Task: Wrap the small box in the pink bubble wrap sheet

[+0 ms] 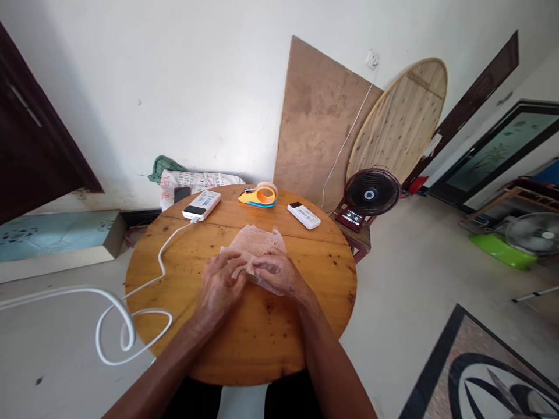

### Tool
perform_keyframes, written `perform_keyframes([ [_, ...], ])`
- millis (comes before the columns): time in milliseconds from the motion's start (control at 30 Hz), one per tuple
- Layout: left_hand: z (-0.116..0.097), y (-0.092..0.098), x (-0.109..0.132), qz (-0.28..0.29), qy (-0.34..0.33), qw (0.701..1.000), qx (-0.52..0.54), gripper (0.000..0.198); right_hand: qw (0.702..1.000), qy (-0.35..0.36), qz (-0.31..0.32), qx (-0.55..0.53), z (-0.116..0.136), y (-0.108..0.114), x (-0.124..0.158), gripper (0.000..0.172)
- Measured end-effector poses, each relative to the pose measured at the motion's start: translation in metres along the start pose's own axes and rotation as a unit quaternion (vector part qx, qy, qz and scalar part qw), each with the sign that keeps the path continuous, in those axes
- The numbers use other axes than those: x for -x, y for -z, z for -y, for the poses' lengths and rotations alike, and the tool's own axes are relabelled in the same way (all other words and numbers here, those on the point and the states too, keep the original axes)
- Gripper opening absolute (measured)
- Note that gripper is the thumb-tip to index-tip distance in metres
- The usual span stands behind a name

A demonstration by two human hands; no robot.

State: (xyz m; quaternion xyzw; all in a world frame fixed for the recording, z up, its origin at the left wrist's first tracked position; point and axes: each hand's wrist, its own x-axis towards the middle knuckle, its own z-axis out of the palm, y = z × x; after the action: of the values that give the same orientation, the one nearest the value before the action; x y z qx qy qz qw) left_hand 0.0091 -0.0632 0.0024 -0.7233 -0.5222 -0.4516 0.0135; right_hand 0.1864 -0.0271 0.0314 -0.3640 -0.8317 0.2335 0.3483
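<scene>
A pale pink, see-through sheet of bubble wrap (255, 238) lies on the round wooden table, folded over at its near edge. My left hand (222, 283) grips the near left part of the fold, fingers bent over the top and thumb at the front. From the right, my right hand (279, 272) pinches the fold close to the middle, its fingertips a short way from the left ones. Whether anything lies inside the fold is hidden by the wrap and my hands.
Behind the wrap, the wooden table (323, 279) holds a white power bank (202, 205) with a white cable (162, 256), an orange and blue tape dispenser (261, 195) and a second white power bank (304, 216). A dark fan (371, 193) stands beyond the right edge.
</scene>
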Motion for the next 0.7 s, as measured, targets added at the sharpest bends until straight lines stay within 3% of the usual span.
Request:
perform_keyframes([
  [133,0.011,0.007,-0.007,0.066,0.115,0.987,-0.095,0.037,1.000,-0.006,-0.005,0.018,-0.005,-0.004,0.002,0.011],
  [300,0.011,0.012,-0.022,0.194,0.259,0.938,-0.126,0.060,1.000,-0.013,-0.004,0.023,-0.010,-0.006,0.003,0.012],
  [467,0.007,0.016,-0.036,0.266,0.308,0.903,-0.137,0.066,1.000,-0.003,-0.006,0.027,-0.008,-0.005,0.002,0.010],
  [700,0.015,0.020,-0.043,0.321,0.311,0.883,-0.144,0.045,0.999,-0.002,0.002,0.037,-0.009,-0.005,0.003,0.014],
])
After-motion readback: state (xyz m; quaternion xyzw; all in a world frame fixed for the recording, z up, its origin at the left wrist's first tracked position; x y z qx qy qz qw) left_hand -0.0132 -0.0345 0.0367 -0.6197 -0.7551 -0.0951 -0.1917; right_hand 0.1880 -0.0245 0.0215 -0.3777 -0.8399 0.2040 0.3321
